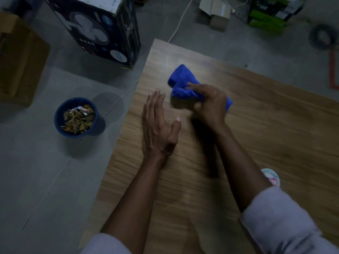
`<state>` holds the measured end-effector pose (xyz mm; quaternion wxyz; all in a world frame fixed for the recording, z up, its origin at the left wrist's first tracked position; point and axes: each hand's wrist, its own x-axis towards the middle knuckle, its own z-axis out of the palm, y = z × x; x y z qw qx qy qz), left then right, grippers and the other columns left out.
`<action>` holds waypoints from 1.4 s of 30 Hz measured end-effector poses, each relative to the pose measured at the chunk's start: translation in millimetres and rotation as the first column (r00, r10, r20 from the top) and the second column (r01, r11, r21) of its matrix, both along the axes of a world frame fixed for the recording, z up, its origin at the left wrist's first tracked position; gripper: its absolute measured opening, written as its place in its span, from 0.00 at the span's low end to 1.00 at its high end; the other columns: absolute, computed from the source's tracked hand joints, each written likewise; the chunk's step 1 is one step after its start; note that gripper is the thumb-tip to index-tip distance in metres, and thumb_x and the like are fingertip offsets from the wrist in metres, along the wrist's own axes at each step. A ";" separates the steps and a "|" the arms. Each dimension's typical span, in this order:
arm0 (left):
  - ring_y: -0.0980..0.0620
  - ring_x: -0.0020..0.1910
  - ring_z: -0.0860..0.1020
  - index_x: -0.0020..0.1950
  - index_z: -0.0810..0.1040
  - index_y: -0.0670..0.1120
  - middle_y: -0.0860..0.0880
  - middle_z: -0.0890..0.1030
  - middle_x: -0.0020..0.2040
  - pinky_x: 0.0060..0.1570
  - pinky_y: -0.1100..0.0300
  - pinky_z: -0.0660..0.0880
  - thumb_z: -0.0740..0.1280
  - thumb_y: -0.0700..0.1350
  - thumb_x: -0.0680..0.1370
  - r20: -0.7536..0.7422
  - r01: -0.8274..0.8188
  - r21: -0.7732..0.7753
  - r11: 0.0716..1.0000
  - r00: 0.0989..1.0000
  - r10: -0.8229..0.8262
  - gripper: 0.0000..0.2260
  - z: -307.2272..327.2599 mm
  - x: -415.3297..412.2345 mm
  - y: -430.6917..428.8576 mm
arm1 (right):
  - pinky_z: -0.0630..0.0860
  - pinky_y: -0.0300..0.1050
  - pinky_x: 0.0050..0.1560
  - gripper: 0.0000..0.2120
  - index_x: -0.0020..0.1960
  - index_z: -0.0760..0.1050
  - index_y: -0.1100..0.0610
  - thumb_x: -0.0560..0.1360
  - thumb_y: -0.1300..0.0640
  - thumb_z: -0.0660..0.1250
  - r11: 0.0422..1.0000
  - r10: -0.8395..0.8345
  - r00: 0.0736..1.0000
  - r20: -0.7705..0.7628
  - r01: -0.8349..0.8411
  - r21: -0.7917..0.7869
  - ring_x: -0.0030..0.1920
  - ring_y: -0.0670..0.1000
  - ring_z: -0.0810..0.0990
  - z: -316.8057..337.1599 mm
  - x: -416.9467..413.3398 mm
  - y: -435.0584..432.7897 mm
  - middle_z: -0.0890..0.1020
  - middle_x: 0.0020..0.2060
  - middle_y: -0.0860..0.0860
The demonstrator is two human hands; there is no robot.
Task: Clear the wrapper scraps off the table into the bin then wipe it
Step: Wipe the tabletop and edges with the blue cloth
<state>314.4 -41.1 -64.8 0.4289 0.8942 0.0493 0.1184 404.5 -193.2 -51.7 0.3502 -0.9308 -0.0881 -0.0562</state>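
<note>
A bunched blue cloth (180, 79) lies on the wooden table (266, 116), and my right hand (209, 103) grips its near end, slightly blurred. Just left of the cloth, my left hand (158, 123) is held flat and open above the table, fingers together and pointing away, holding nothing. A dark blue bin (60, 123) stands on the floor left of the table, filled with brownish wrapper scraps (78, 118). I see no scraps on the tabletop.
A small round white and pink object (271, 176) sits on the table by my right forearm. On the floor stand a dark fan box (97, 28) and a cardboard box (20, 57). A thin white cable (55, 180) runs across the floor.
</note>
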 end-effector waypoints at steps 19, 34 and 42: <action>0.46 0.83 0.51 0.82 0.59 0.45 0.45 0.56 0.83 0.80 0.42 0.50 0.58 0.58 0.77 -0.119 0.070 0.321 0.944 0.992 -0.033 0.35 -3.5 -0.3 -3.8 | 0.74 0.54 0.48 0.14 0.54 0.82 0.62 0.69 0.63 0.71 0.943 -0.144 0.987 0.069 0.158 -0.294 0.49 0.65 0.77 -2.3 18.7 -20.7 0.79 0.49 0.65; 0.46 0.83 0.48 0.84 0.55 0.47 0.48 0.53 0.84 0.79 0.39 0.45 0.55 0.61 0.75 -0.278 0.206 0.536 0.818 0.959 -0.059 0.39 0.2 2.2 -4.7 | 0.72 0.47 0.49 0.18 0.59 0.84 0.52 0.72 0.63 0.66 0.918 -0.292 0.949 -0.121 0.243 -0.312 0.57 0.58 0.79 13.1 17.7 6.5 0.78 0.62 0.50; 0.46 0.83 0.48 0.84 0.51 0.45 0.47 0.52 0.84 0.79 0.37 0.45 0.56 0.60 0.75 -0.317 0.249 0.549 0.798 0.945 -0.077 0.40 6.2 1.3 -6.2 | 0.72 0.51 0.35 0.09 0.45 0.80 0.65 0.64 0.67 0.69 0.901 -0.135 0.991 -0.010 0.119 -0.418 0.44 0.63 0.79 4.7 -29.6 30.0 0.81 0.52 0.58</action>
